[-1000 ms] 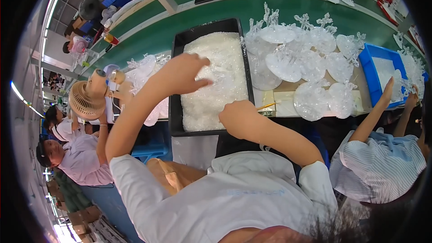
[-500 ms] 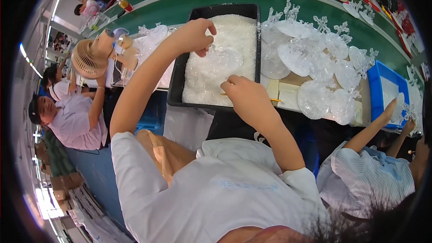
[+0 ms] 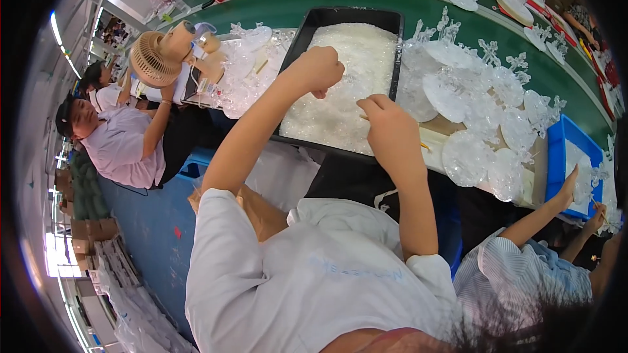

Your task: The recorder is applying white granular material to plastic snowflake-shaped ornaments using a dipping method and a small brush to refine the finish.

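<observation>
Head view shows both hands over a black tray (image 3: 307, 29) heaped with small clear plastic pieces (image 3: 347, 85), set on the green desk (image 3: 275, 3). Left hand (image 3: 318, 68) is curled into a fist above the heap; whether it holds a piece I cannot tell. Right hand (image 3: 386, 124) is closed around a thin stick-like tool at the tray's near edge. Clear snowflake-shaped discs (image 3: 484, 104) lie just right of the tray, with a blue bin (image 3: 556, 150) beyond them.
</observation>
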